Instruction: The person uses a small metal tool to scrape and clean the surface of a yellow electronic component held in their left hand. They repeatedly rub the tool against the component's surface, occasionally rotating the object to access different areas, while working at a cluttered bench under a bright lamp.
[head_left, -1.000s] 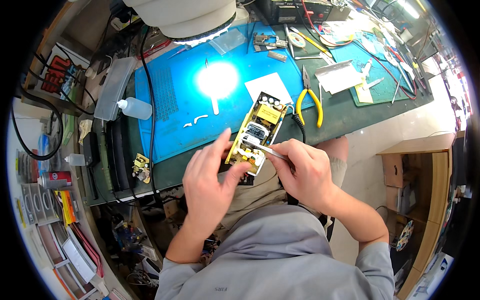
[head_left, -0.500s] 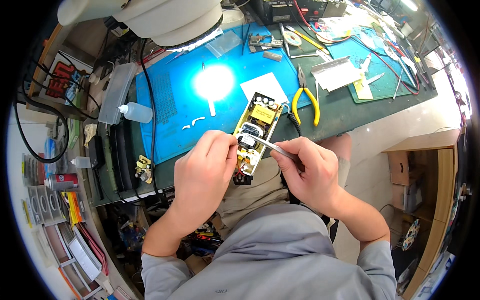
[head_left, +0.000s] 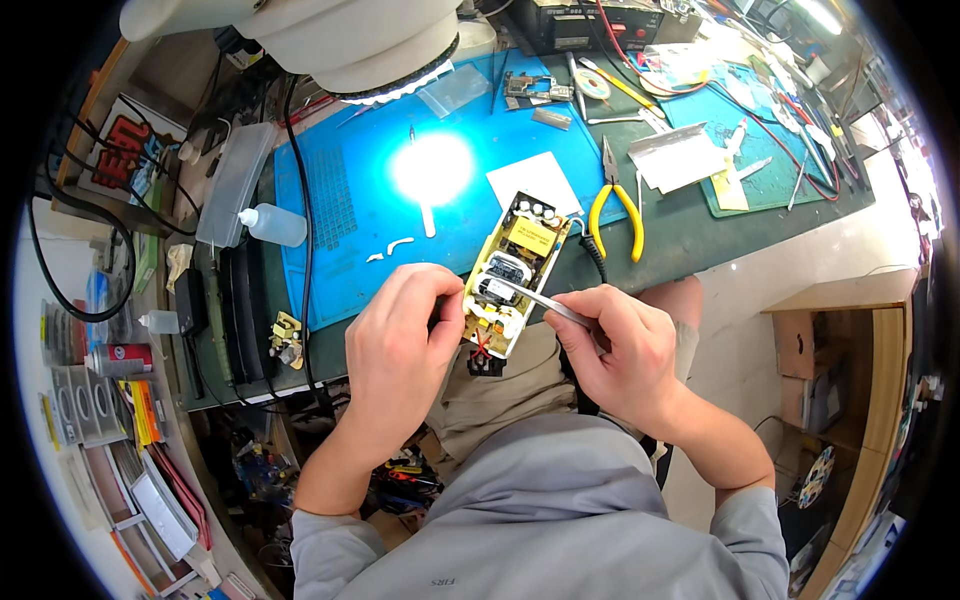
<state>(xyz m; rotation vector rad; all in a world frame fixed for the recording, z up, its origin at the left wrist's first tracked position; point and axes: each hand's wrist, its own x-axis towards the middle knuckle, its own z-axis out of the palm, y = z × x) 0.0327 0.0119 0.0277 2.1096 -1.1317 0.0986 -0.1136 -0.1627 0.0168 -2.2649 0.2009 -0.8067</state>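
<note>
white rounded lamp housing (head_left: 360, 45) cut off by the top edge, slim silver metal tool (head_left: 548, 304) partly hidden in the bare right hand (head_left: 630, 350), flat blue rectangular mat (head_left: 345, 280) partly lost in glare

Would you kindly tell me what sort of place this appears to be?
It is probably an electronics repair workshop, judging by the exposed circuit board, the blue work mat and the yellow-handled needle-nose pliers.

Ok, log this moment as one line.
left hand: at left edge of circuit board | right hand: holding metal tool, tip over board | yellow-handled pliers: right of white sheet
</note>
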